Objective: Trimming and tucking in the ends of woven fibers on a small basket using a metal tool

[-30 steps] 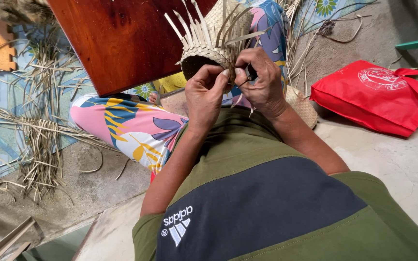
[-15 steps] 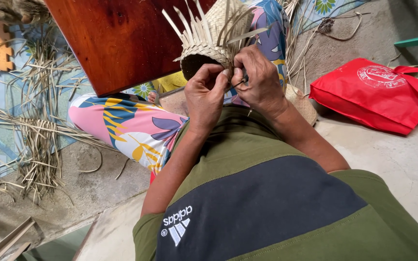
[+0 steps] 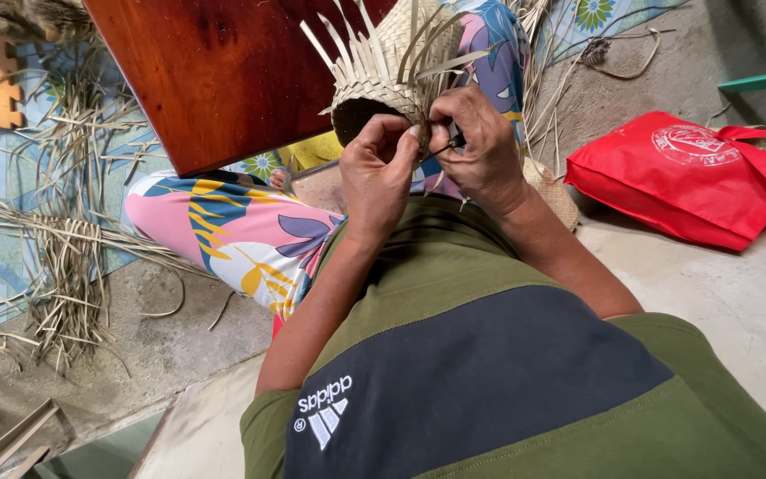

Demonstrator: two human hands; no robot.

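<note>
both hands [image 3: 427,164] pinch woven basket [image 3: 383,84] rim, basket just above grip.

A pale straw woven basket [image 3: 383,75], a red bag [image 3: 693,173], floral pink trousers [image 3: 232,231], a reddish-brown board [image 3: 223,75].

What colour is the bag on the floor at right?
Bright red bag, seen in the head view.
</note>
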